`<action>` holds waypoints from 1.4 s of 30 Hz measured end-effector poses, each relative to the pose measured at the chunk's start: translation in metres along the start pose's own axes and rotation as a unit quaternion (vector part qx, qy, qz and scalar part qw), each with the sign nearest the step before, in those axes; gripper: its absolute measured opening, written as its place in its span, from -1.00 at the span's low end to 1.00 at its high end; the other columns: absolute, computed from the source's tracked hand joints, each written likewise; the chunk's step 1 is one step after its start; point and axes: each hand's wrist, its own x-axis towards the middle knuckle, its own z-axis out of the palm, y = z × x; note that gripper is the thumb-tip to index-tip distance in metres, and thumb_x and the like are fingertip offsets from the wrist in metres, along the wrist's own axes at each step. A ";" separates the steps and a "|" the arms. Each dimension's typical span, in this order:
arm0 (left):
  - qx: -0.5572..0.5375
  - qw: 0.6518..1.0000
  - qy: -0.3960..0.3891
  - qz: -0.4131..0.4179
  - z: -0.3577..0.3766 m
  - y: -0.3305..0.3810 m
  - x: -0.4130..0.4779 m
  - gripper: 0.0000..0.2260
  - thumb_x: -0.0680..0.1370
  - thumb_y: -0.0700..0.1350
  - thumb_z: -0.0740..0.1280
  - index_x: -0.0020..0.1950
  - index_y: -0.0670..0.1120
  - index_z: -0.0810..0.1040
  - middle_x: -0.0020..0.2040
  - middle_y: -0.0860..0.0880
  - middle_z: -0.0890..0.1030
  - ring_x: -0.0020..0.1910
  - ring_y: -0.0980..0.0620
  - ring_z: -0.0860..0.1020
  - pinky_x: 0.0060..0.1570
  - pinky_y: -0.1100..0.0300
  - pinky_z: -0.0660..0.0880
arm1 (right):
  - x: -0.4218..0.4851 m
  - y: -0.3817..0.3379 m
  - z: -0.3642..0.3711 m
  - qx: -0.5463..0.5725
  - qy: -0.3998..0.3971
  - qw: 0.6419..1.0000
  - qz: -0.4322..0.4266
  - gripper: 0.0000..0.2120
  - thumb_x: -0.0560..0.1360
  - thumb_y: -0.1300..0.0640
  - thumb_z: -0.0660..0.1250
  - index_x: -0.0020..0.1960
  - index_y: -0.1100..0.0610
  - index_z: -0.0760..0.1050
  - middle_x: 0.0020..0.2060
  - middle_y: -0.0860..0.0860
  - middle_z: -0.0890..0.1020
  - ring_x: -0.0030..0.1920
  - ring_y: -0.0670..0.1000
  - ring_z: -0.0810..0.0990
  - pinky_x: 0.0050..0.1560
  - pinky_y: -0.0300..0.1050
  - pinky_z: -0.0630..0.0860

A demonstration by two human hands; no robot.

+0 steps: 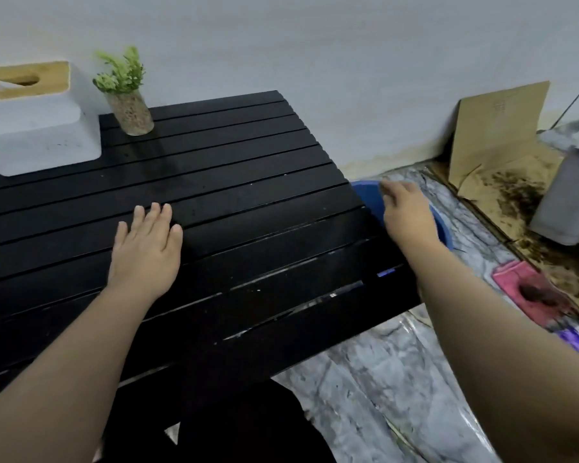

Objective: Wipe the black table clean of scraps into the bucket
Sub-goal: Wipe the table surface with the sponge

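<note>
- Both hands are bare and hold nothing: the left hand point(146, 248) lies flat, palm down, fingers together on the slats, while the right hand point(406, 213) hangs past the table's right edge, loosely spread and blurred, over the bucket.
- Largest in view, the black table point(248, 202) is a slatted top whose boards run left to right, so a sweep along the slats leads straight toward the bucket side.
- Against the wall at the back left sits a white tissue box point(37, 128) with a wooden lid, well clear of both hands.
- On the floor just beyond the table's right edge stands the blue bucket point(368, 195), lower than the tabletop and mostly hidden by the right hand and wrist.
- Beside the box, a small potted plant point(129, 105) stands upright in a clear tube.
- Scraps are hard to make out: only a few pale specks show on the dark slats, so the top looks close to clean.
- My reading: the bucket lies to the right of both hands, the right hand by far the nearer, so any remaining push by the left hand should travel rightward along the slats and off that edge.
</note>
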 end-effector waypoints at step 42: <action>-0.072 0.996 0.053 -0.014 -0.040 -0.108 -0.165 -0.58 0.59 -0.03 0.02 0.45 -0.07 0.20 0.49 -0.01 0.21 0.44 0.19 -0.02 0.44 0.18 -0.11 | -0.122 -0.043 0.017 -0.068 -0.094 0.988 -0.104 -0.58 0.58 -0.03 0.09 0.43 -0.06 0.20 0.48 0.09 0.22 0.49 0.14 0.07 0.47 0.26 -0.08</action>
